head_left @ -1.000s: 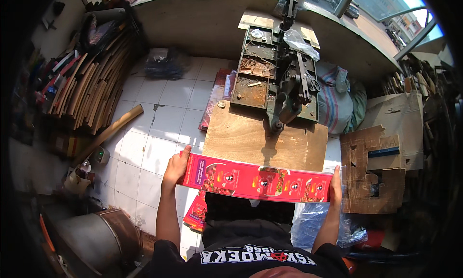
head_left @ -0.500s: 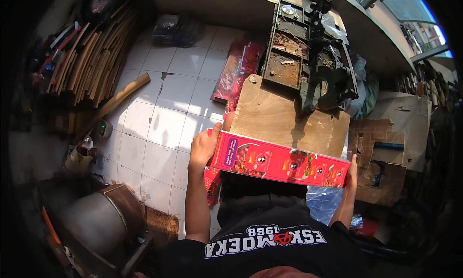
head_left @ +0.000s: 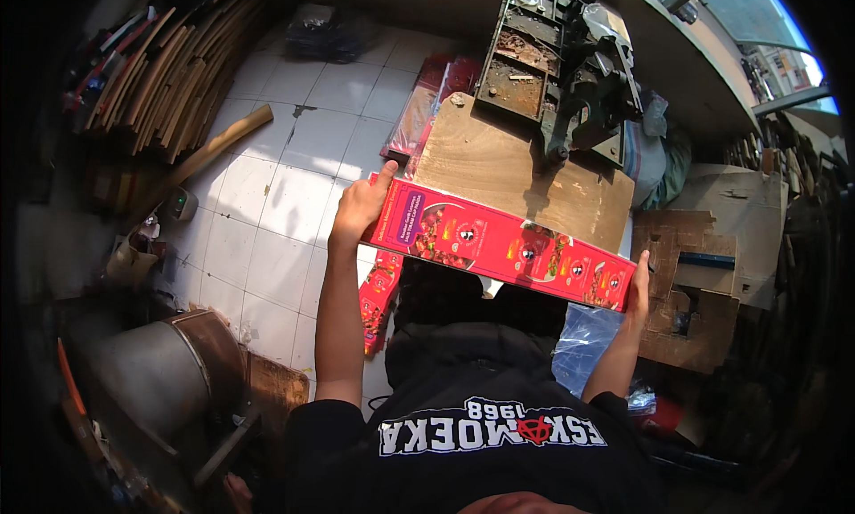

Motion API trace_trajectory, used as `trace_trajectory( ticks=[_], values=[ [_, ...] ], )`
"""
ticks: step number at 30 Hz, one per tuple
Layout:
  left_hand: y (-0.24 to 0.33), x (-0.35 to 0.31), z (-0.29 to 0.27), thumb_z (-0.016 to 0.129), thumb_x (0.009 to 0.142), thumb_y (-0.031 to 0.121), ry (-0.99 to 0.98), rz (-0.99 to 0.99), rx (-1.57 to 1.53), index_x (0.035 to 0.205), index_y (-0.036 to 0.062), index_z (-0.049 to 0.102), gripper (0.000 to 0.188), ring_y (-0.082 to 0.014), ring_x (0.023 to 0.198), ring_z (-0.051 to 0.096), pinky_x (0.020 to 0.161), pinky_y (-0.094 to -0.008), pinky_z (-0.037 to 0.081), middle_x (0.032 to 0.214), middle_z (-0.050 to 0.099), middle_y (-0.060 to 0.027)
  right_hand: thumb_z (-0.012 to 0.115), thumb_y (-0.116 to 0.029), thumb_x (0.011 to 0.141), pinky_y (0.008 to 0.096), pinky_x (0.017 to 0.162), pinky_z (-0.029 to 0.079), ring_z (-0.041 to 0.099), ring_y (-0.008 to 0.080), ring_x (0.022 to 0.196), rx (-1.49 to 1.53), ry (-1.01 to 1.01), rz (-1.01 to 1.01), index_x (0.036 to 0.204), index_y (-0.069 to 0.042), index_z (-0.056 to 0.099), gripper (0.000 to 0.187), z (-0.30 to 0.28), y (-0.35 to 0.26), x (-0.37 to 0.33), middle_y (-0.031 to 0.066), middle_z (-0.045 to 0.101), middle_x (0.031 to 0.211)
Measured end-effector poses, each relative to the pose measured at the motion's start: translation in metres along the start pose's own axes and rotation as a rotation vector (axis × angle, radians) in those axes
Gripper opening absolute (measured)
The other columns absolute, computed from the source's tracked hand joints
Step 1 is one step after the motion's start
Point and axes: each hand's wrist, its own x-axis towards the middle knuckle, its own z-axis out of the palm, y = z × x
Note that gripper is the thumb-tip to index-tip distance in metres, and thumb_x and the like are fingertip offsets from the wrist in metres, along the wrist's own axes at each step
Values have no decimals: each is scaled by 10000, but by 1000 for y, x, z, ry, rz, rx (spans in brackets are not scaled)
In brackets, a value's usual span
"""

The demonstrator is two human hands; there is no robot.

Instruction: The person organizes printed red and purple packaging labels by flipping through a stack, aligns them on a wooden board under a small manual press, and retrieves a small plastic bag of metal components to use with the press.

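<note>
I hold a long flat red printed carton sheet (head_left: 499,244) by its two ends, above my lap. My left hand (head_left: 359,208) grips the left end, thumb on top. My right hand (head_left: 639,283) grips the right end, which sits lower, so the sheet tilts down to the right. Its far edge lies at the near edge of a wooden board (head_left: 517,177). Behind the board stands a dark rusty metal press machine (head_left: 557,64).
More red cartons lie on the white tiled floor (head_left: 285,158), one stack beside the board (head_left: 426,104) and one under my left arm (head_left: 378,296). Wooden strips (head_left: 160,77) lean at the left. A metal drum (head_left: 151,380) stands lower left. Torn cardboard (head_left: 690,291) lies right.
The view has swung and the carton sheet has moved up and forward toward the board. Its left end has risen, so it now slopes down to the right. Both hands keep their hold.
</note>
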Motion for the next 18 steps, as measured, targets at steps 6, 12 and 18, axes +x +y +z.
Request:
trace_trajectory(
  ticks=[6, 12, 18],
  values=[
    [2, -3, 0, 317, 835, 809, 31, 39, -18, 895, -28, 716, 929, -357, 883, 663, 837, -425, 479, 866, 687, -249, 463, -550, 967, 283, 792, 503, 631, 109, 843, 35, 55, -141, 1073, -70, 621, 516, 47, -26, -47, 49, 664, 956],
    [-8, 5, 4, 341, 871, 762, 17, 12, -99, 858, -43, 695, 879, -273, 794, 651, 788, -394, 488, 793, 680, -194, 378, -639, 950, 338, 746, 532, 672, 203, 797, 61, 126, -97, 1079, 30, 591, 714, 42, -18, -36, 152, 690, 933],
    [-9, 7, 7, 329, 894, 740, 3, -34, -101, 787, -55, 653, 864, -250, 744, 615, 774, -400, 481, 742, 654, -180, 393, -607, 957, 375, 704, 513, 645, 212, 728, -140, 197, -51, 904, 9, 655, 671, 15, -9, -18, 138, 685, 828]
  ],
)
